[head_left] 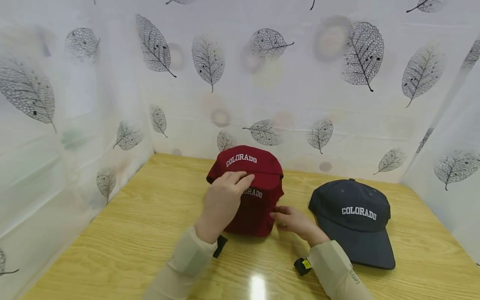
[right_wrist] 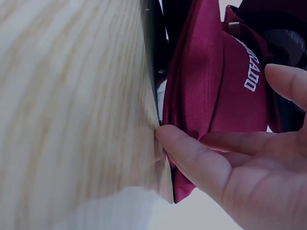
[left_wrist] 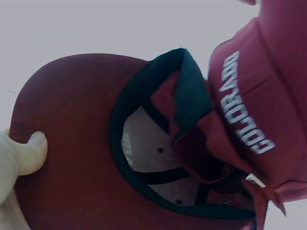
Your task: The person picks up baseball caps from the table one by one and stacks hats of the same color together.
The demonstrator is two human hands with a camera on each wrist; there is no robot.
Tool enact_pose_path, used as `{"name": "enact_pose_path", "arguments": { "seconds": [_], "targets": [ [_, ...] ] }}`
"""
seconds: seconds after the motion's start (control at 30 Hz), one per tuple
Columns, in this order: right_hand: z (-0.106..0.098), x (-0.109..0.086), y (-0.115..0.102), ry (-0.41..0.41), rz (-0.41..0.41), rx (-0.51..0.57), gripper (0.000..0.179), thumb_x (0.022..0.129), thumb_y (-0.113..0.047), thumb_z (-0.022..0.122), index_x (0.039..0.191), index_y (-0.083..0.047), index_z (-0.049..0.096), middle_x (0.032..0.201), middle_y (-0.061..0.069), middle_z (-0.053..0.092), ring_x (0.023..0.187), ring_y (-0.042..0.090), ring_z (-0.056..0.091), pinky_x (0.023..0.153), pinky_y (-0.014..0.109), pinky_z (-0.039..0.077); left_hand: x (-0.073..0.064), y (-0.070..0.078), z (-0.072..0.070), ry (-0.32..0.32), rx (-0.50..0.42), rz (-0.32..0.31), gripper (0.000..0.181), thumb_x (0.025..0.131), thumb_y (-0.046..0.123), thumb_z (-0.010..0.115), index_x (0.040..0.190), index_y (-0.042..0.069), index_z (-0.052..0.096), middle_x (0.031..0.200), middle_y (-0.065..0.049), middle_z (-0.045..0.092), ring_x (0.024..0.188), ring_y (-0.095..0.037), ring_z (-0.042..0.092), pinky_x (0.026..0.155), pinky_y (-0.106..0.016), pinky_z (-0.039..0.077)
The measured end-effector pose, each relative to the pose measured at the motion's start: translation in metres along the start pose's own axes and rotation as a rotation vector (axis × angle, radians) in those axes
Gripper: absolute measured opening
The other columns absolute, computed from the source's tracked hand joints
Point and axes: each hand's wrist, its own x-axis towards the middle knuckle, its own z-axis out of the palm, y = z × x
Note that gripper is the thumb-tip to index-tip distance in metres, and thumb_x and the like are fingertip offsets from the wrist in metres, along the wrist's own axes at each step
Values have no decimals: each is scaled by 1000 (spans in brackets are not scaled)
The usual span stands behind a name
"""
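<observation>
My left hand (head_left: 221, 202) pinches the brim of a red baseball cap (head_left: 264, 162) lettered COLORADO. The left wrist view shows the thumb (left_wrist: 31, 153) on the brim's underside (left_wrist: 76, 124) and the cap's hollow inside. Just below, another red COLORADO cap (head_left: 247, 218) sits on the table, its lettering partly covered by the held cap's brim and my left hand. At the right side of that lower cap is my right hand (head_left: 296, 221), fingers extended. In the right wrist view its fingertips touch the edge of the red brim (right_wrist: 194, 91), near the tabletop.
A dark navy COLORADO cap (head_left: 354, 208) lies to the right on the wooden table (head_left: 150, 216), brim toward me. A pale leaf-print curtain (head_left: 240, 83) stands behind the table and along both sides.
</observation>
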Motion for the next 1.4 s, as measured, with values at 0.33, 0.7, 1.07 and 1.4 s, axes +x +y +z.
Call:
{"name": "enact_pose_path", "arguments": {
  "seconds": [0.33,0.7,1.07,1.4],
  "targets": [
    [0,-1,-1,-40,-30,8,56,91,-21,47,128,17,29,129,31,34,117,40,35,88,47,37,-14,7,22,-262,10,39,26,81,3,61,105,12,66,103,-12,62,94,-25,57,78,-32,46],
    [1,-1,0,-8,-43,22,55,92,-19,41,127,20,26,130,34,29,120,42,29,86,46,39,-38,-10,40,-640,-47,107,36,81,-1,58,114,14,61,119,-8,54,110,-24,48,90,-33,38],
    [3,-2,-3,38,27,28,48,94,-12,37,127,21,23,130,35,29,120,43,29,86,46,39,-47,-31,57,-718,-191,82,42,77,-9,54,112,12,63,123,-8,52,115,-23,45,93,-32,35],
    [2,-3,-2,24,2,52,54,92,-14,38,129,21,19,130,35,29,119,43,30,88,45,38,-54,-67,60,-669,-538,-275,35,80,11,59,112,-4,56,120,-19,49,114,-31,42,96,-40,31]
  ]
}}
